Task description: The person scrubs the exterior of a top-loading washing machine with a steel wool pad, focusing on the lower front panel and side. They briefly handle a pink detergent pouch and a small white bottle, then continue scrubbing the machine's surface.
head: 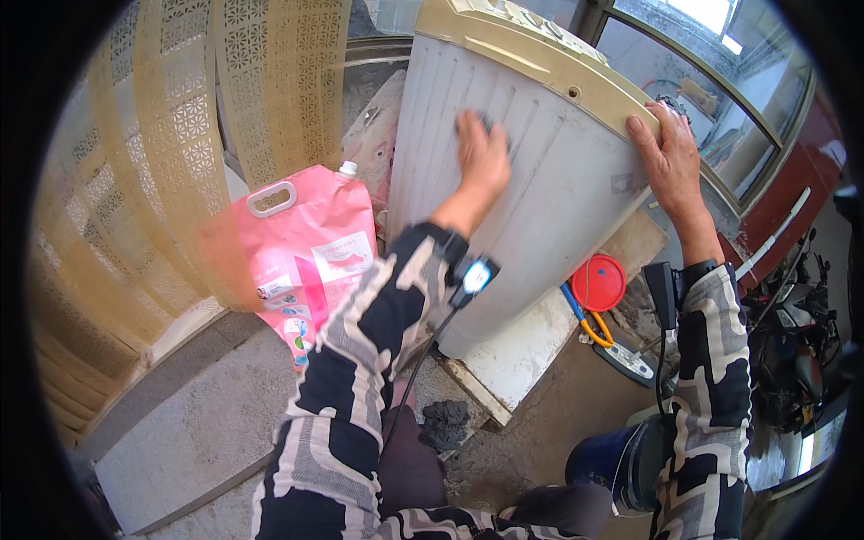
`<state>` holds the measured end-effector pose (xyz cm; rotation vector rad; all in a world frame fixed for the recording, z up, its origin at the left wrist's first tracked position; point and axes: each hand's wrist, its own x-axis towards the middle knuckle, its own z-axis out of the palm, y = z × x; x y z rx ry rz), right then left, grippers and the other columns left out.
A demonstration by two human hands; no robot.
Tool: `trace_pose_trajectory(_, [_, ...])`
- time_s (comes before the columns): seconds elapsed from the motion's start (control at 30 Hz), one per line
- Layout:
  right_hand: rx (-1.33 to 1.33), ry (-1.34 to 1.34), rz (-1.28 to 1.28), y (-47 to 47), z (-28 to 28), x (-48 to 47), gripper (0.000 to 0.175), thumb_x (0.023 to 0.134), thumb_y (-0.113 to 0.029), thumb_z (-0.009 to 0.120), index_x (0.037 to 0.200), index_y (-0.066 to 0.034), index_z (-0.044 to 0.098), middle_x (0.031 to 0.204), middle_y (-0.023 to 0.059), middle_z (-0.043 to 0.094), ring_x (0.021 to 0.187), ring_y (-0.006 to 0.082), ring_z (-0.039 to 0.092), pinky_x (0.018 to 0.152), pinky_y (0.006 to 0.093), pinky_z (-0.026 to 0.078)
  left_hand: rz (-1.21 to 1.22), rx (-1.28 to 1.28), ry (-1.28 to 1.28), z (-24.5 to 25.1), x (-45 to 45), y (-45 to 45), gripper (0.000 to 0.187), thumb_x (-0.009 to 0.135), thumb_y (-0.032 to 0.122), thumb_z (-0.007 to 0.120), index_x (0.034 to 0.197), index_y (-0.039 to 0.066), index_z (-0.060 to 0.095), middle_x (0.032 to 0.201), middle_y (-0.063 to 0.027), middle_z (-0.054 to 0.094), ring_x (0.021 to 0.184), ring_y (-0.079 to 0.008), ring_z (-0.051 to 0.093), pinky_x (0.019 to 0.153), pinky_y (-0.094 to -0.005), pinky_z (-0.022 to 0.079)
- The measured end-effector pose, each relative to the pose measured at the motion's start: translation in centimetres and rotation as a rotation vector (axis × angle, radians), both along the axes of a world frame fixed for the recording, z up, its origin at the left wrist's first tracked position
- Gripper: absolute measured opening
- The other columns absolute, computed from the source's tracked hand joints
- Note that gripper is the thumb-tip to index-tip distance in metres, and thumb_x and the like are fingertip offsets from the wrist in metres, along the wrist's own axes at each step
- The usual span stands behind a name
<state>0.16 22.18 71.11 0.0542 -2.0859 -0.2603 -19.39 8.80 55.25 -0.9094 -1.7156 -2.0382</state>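
Observation:
A twin-tub style washing machine stands before me, with a whitish ribbed plastic side and a yellowed top rim. My left hand presses a dark wad, perhaps a rag or scouring pad, to the ribbed side; the fingers hide most of it. At the right corner, my right hand grips the top rim, thumb on the near face and fingers over the edge. Just behind those fingers shows a grey crumpled thing; whether the hand holds it I cannot tell.
A pink detergent pouch stands left, by a yellowish lace curtain. A dark wet rag lies on the step below. Right are a red lid, a brush, a blue bucket and a motorcycle.

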Motion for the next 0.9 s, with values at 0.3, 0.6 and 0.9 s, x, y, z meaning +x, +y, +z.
trace_pose_trajectory(0.3, [-0.068,-0.066,0.017,-0.3,0.1,0.5,0.052,0.096,-0.051,0.053,0.107,-0.0003,0.059,0.096,0.0198,0.059,0.094,0.0348,0.055,0.085,0.0444,0.044,0.168,-0.124,0.056,-1.0,-0.3,-0.4,0.072,0.099,0.039,0.04,0.153,0.0,0.012,0.16,-0.0217,0.012,0.149,-0.0395,0.011,0.116,-0.0595,0.009])
trace_pose_trajectory(0.6, [-0.074,-0.085,-0.006,0.4,0.0,0.2,0.055,0.097,-0.051,0.051,0.119,-0.0006,0.056,0.106,0.0191,0.058,0.098,0.0325,0.057,0.089,0.0392,0.045,0.028,-0.216,-0.727,-22.5,-0.8,-2.2,0.068,0.101,0.033,0.039,0.152,-0.004,0.012,0.158,-0.0243,0.016,0.148,-0.0363,0.015,0.119,-0.0474,0.015])
trace_pose_trajectory(0.9, [-0.189,-0.154,0.037,0.7,0.0,0.6,0.054,0.098,-0.051,0.05,0.124,-0.0042,0.057,0.104,0.0119,0.058,0.094,0.0218,0.059,0.083,0.0336,0.047,0.181,0.021,0.136,-0.4,-3.9,0.8,0.067,0.1,0.033,0.042,0.15,-0.005,0.02,0.157,-0.0278,0.018,0.147,-0.0405,0.016,0.118,-0.0518,0.011])
